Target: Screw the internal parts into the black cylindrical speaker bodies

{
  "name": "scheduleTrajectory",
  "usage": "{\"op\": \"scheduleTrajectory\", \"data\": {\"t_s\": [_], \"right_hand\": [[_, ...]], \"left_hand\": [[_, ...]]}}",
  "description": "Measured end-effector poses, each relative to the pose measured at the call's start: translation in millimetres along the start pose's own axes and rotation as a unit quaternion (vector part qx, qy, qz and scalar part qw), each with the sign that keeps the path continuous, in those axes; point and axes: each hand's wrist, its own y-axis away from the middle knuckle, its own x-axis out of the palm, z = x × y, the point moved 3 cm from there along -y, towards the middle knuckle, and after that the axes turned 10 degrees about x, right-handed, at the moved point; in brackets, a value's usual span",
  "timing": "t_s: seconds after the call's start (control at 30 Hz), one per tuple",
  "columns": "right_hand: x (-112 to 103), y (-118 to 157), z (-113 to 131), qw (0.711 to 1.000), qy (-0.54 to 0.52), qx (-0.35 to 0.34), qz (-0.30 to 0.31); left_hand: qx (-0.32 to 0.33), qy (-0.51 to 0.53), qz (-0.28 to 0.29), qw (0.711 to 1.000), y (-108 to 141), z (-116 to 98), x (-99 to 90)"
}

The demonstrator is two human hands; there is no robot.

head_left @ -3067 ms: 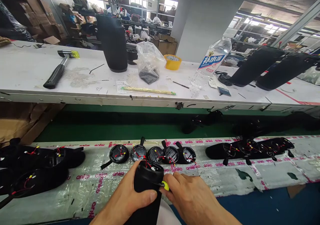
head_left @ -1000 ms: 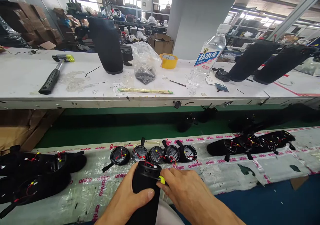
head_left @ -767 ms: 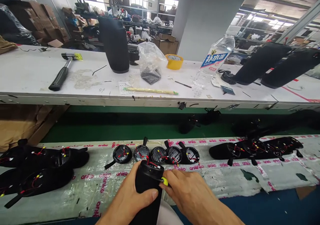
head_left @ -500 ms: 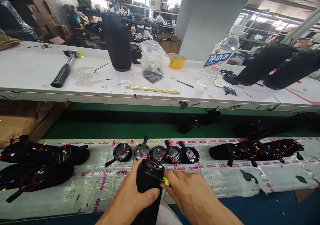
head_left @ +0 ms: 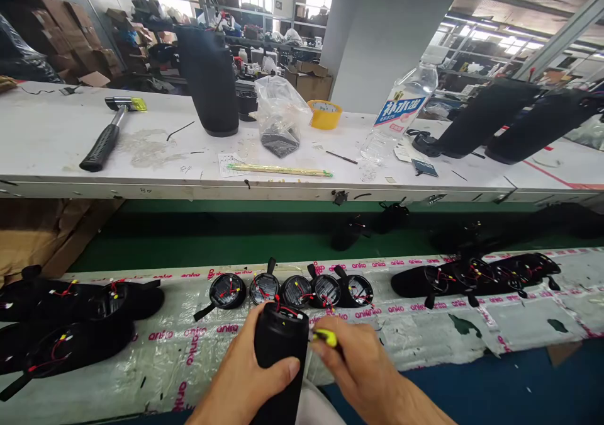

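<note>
My left hand [head_left: 257, 368] is wrapped round a black cylindrical speaker housing [head_left: 282, 356], held nearly upright with its open end up. Red wires and small connectors show at its top. In my right hand [head_left: 358, 362] is a small tool with a yellow handle [head_left: 326, 337], gripped between thumb and fingers. Its tip lies close to the housing's upper right rim; whether it touches cannot be made out. Just beyond my hands stands a row of several similar housings, among them one housing [head_left: 228, 290] with wires showing in its open end.
More black housings lie at the left [head_left: 66, 343] and the right [head_left: 472, 277] on the plastic-covered surface [head_left: 170, 356]. The white bench [head_left: 160, 141] behind carries a hammer [head_left: 107, 136], a plastic bag [head_left: 280, 116], yellow tape [head_left: 325, 115], a water bottle [head_left: 401, 113] and standing cylinders [head_left: 210, 85].
My right hand has drawn the yellow-handled tool slightly right and up, away from the housing's rim. The left hand keeps its hold. The whole view has shifted a little.
</note>
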Motion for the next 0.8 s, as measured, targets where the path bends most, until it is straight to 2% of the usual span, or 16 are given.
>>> {"op": "scheduleTrajectory", "data": {"t_s": [0.07,0.17,0.23,0.33,0.43,0.5,0.57,0.63,0.73,0.8], "right_hand": [[-5.2,-1.4,-5.4,0.993,-0.078,0.089,-0.005],[-6.5,-8.4,-2.8,0.974,-0.118,0.178,0.080],[-5.0,-14.4,1.7,0.964,-0.149,0.184,0.120],[0.5,-19.8,0.0,0.946,-0.223,0.185,0.145],[8.2,-19.8,-9.1,0.914,-0.318,0.194,0.162],[11.9,-19.0,-12.9,0.906,-0.341,0.184,0.170],[12.8,-17.2,-14.3,0.924,-0.302,0.174,0.158],[9.3,-13.2,-14.9,0.957,-0.213,0.171,0.096],[0.7,-3.6,-11.7,0.986,-0.097,0.135,-0.008],[-2.0,1.1,-7.2,0.995,-0.061,0.082,-0.007]], "left_hand": [[0.002,0.012,0.011,1.000,-0.8,-1.0,2.1],[-0.005,-0.021,0.001,1.000,-0.9,-0.7,1.4],[-0.006,-0.004,0.013,1.000,-1.2,3.0,-2.3],[-0.028,0.116,0.031,0.992,-3.7,17.1,-12.4],[-0.067,0.262,0.027,0.962,-7.2,34.3,-18.6],[-0.080,0.348,0.079,0.931,-7.8,39.2,-13.5],[-0.096,0.391,0.155,0.902,-5.9,38.9,-5.1],[-0.104,0.395,0.192,0.893,-3.6,36.5,0.3],[-0.111,0.385,0.159,0.902,-1.9,36.2,1.2],[-0.125,0.382,0.132,0.906,-0.9,38.8,1.1]]}}
